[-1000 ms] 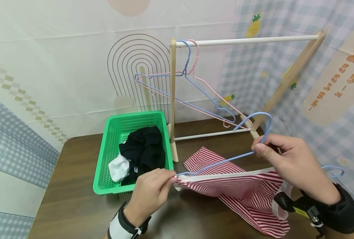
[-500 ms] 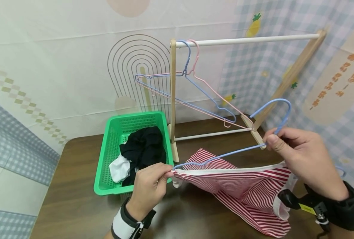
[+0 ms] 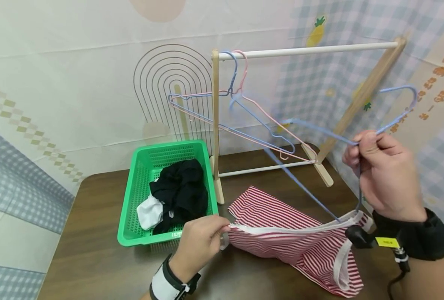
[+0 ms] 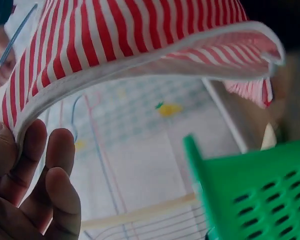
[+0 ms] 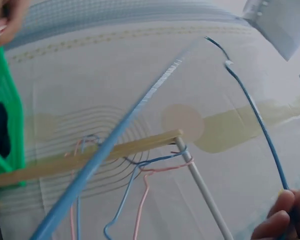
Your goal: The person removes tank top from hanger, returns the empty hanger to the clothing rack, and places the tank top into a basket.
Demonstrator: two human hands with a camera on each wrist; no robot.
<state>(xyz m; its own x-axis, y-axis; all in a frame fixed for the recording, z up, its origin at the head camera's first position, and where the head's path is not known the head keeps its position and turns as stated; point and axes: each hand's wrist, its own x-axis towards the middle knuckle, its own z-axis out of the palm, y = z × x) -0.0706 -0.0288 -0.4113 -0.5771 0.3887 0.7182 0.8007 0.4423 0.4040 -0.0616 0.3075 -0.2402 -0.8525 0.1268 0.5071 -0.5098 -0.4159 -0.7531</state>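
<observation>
My left hand [image 3: 203, 241] pinches the left corner of a red-and-white striped garment [image 3: 300, 246] by its white-trimmed edge. In the left wrist view the thumb and forefinger hold that edge while the other fingers stay loose. My right hand [image 3: 388, 175] grips a blue clothes hanger [image 3: 300, 181] just below its hook, raised above the table. The hanger's near end reaches down to the garment's right-hand edge; its far end points up and left toward the rack. In the right wrist view the hanger [image 5: 262, 127] spans the frame, and fingers hold it at lower right.
A wooden rack with a white rail [image 3: 312, 51] stands behind, with a blue hanger [image 3: 234, 75] and a pink hanger [image 3: 244, 73] on its left end. A green basket [image 3: 126, 208] at left contains black clothing [image 3: 180, 191] and a white cloth [image 3: 149, 212].
My right hand has risen and moved right, and the hanger's far end has swung up away from the garment's left corner. The left hand has shifted slightly right, and the edge sags.
</observation>
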